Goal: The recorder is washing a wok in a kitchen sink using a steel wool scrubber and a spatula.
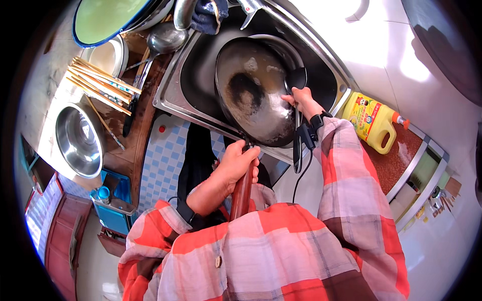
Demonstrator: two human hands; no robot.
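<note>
A blackened wok (260, 109) with some liquid in it lies over the stainless steel sink (203, 49). Its reddish-brown handle (243, 192) points towards my body, and my left hand (237, 161) is closed around the upper end of that handle. Over the wok's right side, my right hand (301, 101) grips a black-headed ladle or spatula (296, 78); its shaft runs down past my wrist. Which kind of utensil it is, I cannot tell for sure. Behind the wok, a metal basin (293, 49) shows its rim inside the sink.
Left of the sink, a wooden counter (145, 113) holds chopsticks (101, 86), a metal ladle (167, 37), a steel bowl (79, 139) and an enamel basin (109, 19). A dark cloth (209, 17) hangs by the faucet. At right lies a yellow detergent jug (371, 120).
</note>
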